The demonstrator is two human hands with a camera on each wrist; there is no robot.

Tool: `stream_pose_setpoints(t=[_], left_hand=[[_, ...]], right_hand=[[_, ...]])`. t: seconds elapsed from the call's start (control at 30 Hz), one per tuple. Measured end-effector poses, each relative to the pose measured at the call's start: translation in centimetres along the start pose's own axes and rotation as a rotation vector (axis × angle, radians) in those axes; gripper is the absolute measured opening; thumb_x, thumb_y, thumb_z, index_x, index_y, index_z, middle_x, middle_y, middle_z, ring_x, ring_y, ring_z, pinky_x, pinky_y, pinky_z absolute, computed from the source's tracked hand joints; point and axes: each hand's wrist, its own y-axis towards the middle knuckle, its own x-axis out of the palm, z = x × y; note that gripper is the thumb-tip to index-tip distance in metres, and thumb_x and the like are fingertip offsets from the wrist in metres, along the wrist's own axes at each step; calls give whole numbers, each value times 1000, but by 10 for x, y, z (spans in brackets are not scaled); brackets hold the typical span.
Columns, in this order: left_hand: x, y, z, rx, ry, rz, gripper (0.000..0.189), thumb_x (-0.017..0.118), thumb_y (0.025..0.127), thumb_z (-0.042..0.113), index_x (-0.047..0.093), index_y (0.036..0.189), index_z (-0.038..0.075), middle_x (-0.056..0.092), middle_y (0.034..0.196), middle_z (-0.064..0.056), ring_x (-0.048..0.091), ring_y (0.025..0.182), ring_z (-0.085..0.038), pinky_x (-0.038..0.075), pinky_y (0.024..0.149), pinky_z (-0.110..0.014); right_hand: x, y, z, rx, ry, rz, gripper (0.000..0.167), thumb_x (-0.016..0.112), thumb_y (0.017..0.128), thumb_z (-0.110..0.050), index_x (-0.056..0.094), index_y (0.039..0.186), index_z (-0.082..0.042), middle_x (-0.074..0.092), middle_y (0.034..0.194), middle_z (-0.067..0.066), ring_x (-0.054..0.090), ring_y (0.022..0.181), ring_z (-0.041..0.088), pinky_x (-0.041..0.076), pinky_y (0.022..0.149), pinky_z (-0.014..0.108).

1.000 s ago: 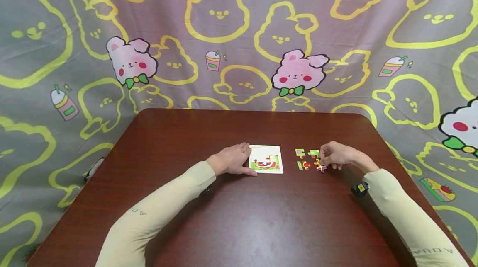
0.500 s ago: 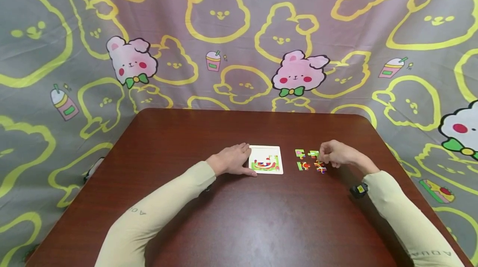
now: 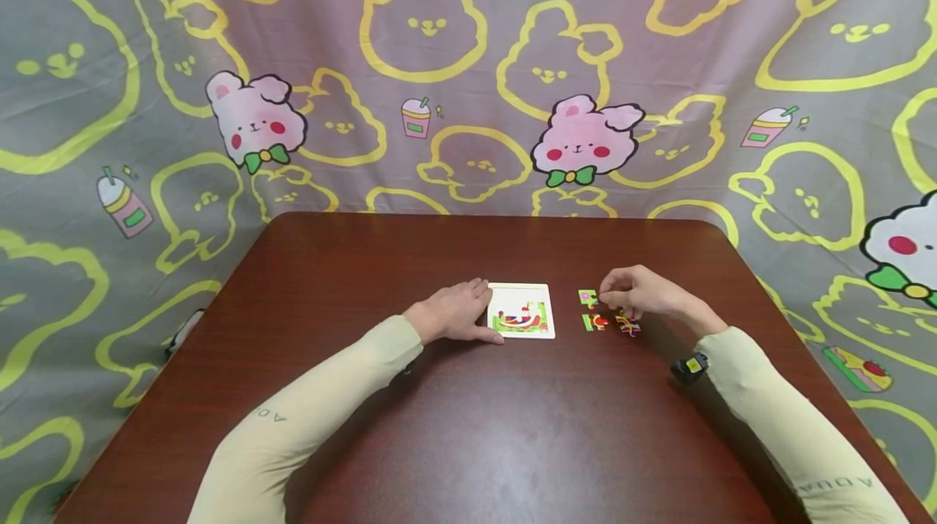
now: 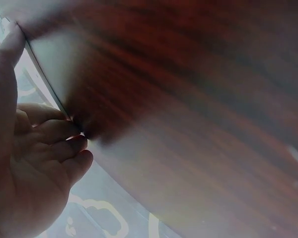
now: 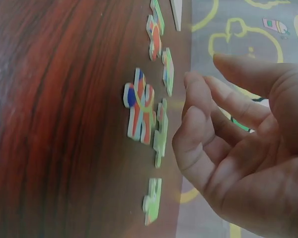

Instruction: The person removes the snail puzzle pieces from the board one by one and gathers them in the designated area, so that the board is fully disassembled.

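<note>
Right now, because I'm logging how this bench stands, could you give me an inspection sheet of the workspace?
Surface: reddish-brown tabletop, with glare toward the near middle.
Job's things: white puzzle tray, its near part showing picture, its far part bare; loose puzzle pieces to its right, five showing in the right wrist view.
Clutter: nothing seen.
Grips: left grip rests on the tray's left edge; right grip is loosely curled over the pieces, nothing visible in it; whether it touches a piece cannot be told.
Cables: nothing seen.
Surroundings: cartoon-printed cloth behind the table and at both sides.
</note>
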Motion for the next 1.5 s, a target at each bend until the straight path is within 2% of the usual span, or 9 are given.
stream_pose_setpoints(t=[0.3,0.63,0.87,1.07,1.27,1.5], left_hand=[[0,2,-1,-10,2,-4,104,47,84,79,32,152,3,30,159,-18,28,149,-29,28,121,-38],[1,2,0,-13,3,-19,104,46,84,80,31,153,3,30,160,-18,27,150,-28,27,122,-38],[0,2,0,-13,5,-23,104,46,84,80,31,153,3,29,160,-18,26,150,-28,27,122,-37],[0,2,0,-10,10,-17,105,45,84,80,32,152,3,30,160,-18,27,150,-28,27,122,-37],[1,2,0,-9,8,-7,105,46,83,80,32,152,3,31,159,-18,28,149,-28,29,121,-37],[1,2,-1,-7,5,6,104,47,83,80,34,151,3,32,158,-19,30,149,-29,30,120,-38]], right_hand=[[15,16,-4,-16,50,-9,24,66,94,-20,64,110,-2,68,84,16,61,58,23,52,50,34],[31,32,-11,-39,90,-76,30,69,92,-21,64,116,-3,67,84,15,62,56,22,54,49,35],[38,41,-24,-37,46,-103,29,71,91,-22,66,115,-7,63,80,14,56,52,19,48,44,32],[47,47,-31,-20,26,-117,27,72,90,-20,66,113,-9,63,71,10,49,46,15,42,42,27],[58,50,-42,-50,-61,-138,27,74,88,-19,63,111,-9,62,67,8,50,45,15,40,41,25],[62,55,-47,-19,-73,-153,29,75,87,-13,60,111,-8,60,67,2,48,46,13,38,41,22]])
